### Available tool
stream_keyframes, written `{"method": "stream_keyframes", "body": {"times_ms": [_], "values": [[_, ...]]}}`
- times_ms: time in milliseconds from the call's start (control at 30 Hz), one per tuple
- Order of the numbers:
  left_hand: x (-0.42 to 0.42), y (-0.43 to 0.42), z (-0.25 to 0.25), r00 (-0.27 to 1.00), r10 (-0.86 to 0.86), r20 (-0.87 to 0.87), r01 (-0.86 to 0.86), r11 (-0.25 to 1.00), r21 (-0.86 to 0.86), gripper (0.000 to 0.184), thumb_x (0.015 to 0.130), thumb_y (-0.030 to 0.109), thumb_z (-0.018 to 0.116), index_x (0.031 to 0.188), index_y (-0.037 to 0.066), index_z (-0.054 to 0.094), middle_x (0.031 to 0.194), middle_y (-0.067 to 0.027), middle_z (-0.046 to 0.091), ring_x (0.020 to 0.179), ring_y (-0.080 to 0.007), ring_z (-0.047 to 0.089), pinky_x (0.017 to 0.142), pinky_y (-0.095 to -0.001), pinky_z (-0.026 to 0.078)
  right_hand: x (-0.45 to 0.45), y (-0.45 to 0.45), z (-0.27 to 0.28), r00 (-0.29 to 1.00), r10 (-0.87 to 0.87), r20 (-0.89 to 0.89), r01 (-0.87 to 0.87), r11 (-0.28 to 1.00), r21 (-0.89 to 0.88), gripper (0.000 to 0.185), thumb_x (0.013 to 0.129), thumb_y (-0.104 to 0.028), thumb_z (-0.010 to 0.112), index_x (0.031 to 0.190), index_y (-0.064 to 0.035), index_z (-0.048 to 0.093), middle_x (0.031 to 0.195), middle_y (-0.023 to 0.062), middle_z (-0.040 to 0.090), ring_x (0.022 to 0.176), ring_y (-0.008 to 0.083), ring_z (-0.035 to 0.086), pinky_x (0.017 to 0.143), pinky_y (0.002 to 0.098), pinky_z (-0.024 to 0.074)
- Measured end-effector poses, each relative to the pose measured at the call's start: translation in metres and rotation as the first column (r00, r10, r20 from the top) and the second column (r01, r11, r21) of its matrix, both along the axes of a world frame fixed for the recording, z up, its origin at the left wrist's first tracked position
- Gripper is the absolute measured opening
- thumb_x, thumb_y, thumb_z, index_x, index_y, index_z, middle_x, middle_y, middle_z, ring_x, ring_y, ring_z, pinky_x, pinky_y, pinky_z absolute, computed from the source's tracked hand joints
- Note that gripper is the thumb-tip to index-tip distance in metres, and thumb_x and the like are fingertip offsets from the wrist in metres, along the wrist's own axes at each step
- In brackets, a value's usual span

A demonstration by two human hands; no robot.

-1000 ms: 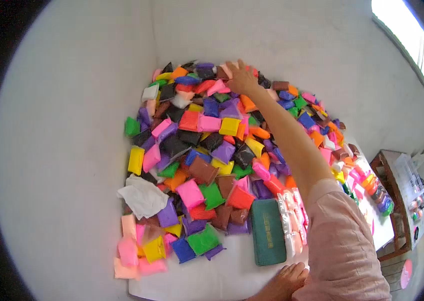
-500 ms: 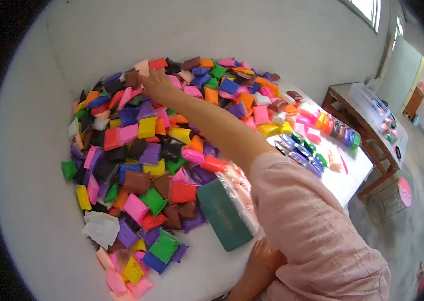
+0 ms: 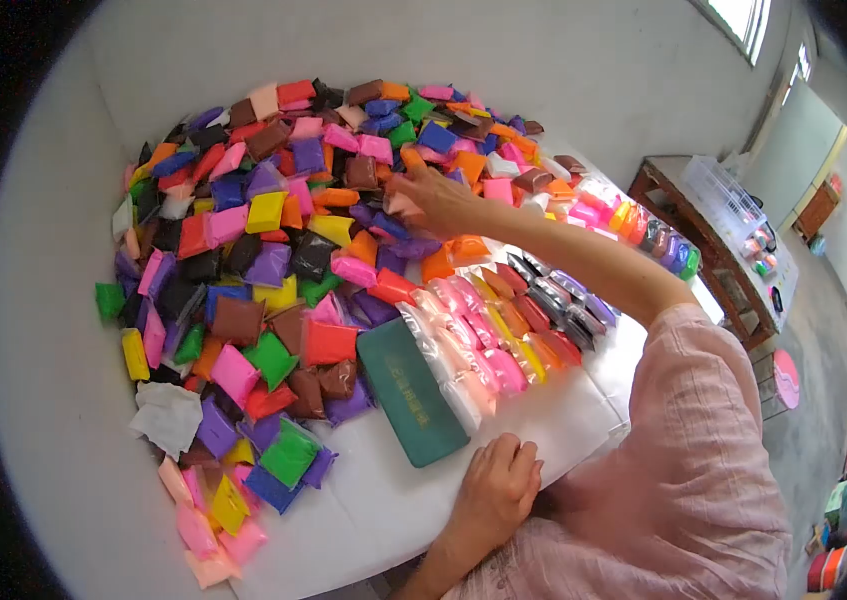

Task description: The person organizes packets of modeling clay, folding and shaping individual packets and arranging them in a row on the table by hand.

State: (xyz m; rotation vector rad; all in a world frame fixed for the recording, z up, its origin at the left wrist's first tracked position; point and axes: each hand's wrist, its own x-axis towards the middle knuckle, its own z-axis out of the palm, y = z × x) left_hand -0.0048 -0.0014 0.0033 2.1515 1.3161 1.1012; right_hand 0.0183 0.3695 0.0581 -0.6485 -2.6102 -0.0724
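A large pile of coloured soft packets (image 3: pixel 268 265) covers the white table (image 3: pixel 363 510). My right hand (image 3: pixel 433 200) is over the right part of the pile, fingers bent down around a pale peach patch, whose nature I cannot make out. Near the table's front edge rests my left hand (image 3: pixel 503 480), fingers curled with nothing visible in them. Between my left hand and the pile lies a green rectangular case (image 3: pixel 413 395) with gold lettering. Beside it are rows of clear-wrapped pink, yellow, orange and dark packets (image 3: pixel 508 325).
A crumpled white cloth (image 3: pixel 168 418) lies at the pile's left edge. Walls stand behind and to the left. On the right are a wooden side table (image 3: pixel 683 235) with a clear plastic basket (image 3: pixel 718 190), and a wire bin with a pink lid (image 3: pixel 785 380).
My right hand has drawn back from the far edge of the pile towards the wrapped rows. The view has turned right, showing more of those rows. My left hand is now fully in sight.
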Motion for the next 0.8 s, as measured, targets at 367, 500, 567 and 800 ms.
{"method": "stream_keyframes", "body": {"times_ms": [367, 500, 567, 800], "values": [[0.001, 0.000, 0.002, 1.000, 0.011, -0.002, -0.011, 0.999, -0.034, 0.020, 0.084, 0.007, 0.065, 0.102, 0.002, 0.060, 0.094, -0.0142, 0.054, 0.087, -0.0324, 0.057, 0.079, -0.0422, 0.048, 0.089, 0.051, 0.044, 0.954, -0.044, -0.296, 0.034, 0.999, -0.040, 0.038, 0.085, -0.021, 0.073, 0.119, -0.0059, 0.065, 0.115, 0.0160, 0.067, 0.106, 0.0328, 0.063, 0.088, 0.0412, 0.0520], [0.002, 0.000, 0.006, 0.999, 0.010, -0.041, -0.012, 0.999, -0.049, 0.020, 0.084, 0.007, 0.066, 0.102, 0.001, 0.059, 0.095, -0.0146, 0.053, 0.087, -0.0325, 0.056, 0.079, -0.0427, 0.047, 0.161, 0.096, 0.048, 0.787, -0.570, -0.237, 0.503, 0.815, -0.287, 0.037, 0.081, -0.016, 0.071, 0.116, -0.0060, 0.069, 0.110, 0.0133, 0.071, 0.095, 0.0281, 0.069, 0.083, 0.0391, 0.0550], [0.003, 0.000, 0.007, 0.998, 0.004, -0.062, -0.008, 0.999, -0.050, 0.021, 0.084, 0.008, 0.066, 0.103, 0.001, 0.059, 0.095, -0.0147, 0.053, 0.088, -0.0325, 0.056, 0.079, -0.0431, 0.047, 0.192, 0.110, 0.053, 0.669, -0.729, -0.143, 0.691, 0.681, -0.243, 0.034, 0.077, -0.015, 0.070, 0.110, -0.0088, 0.072, 0.107, 0.0121, 0.072, 0.093, 0.0290, 0.069, 0.082, 0.0387, 0.0554], [0.002, 0.000, 0.006, 0.996, 0.000, -0.093, -0.006, 0.998, -0.068, 0.024, 0.084, 0.010, 0.067, 0.105, 0.001, 0.060, 0.096, -0.0146, 0.052, 0.090, -0.0322, 0.056, 0.080, -0.0429, 0.046, 0.216, 0.152, 0.028, 0.560, -0.823, 0.094, 0.823, 0.539, -0.178, 0.022, 0.069, -0.024, 0.073, 0.082, -0.0071, 0.075, 0.088, 0.0190, 0.071, 0.089, 0.0351, 0.069, 0.078, 0.0414, 0.0561]]}}
